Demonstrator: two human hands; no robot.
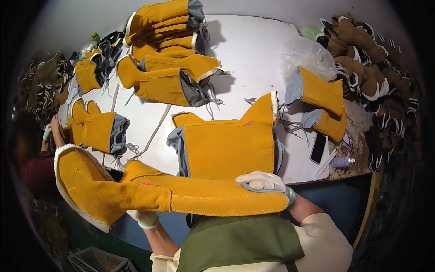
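Note:
In front of me a tall mustard-yellow suede boot upper (pixel 213 195) lies sideways, its white-edged foot end at the left. My right hand (pixel 263 180), in a white glove, is closed over the grey-lined top of its shaft, fingers partly inside the opening. My left hand (pixel 145 219), gloved too, holds the upper from beneath near the ankle, with its fingers hidden behind the suede. Just beyond, other yellow boot uppers (pixel 226 149) lie overlapped on the white table (pixel 253 59), their grey linings showing at the sides.
More yellow uppers (pixel 163 88) lie in a stack at the back left, and two (pixel 317 90) lie at the right. Near the right edge are a phone (pixel 318 148) and a spray can (pixel 342 162). Brown uppers (pixel 362 77) pile up at the far right. Another person's hand (pixel 56 131) shows at left.

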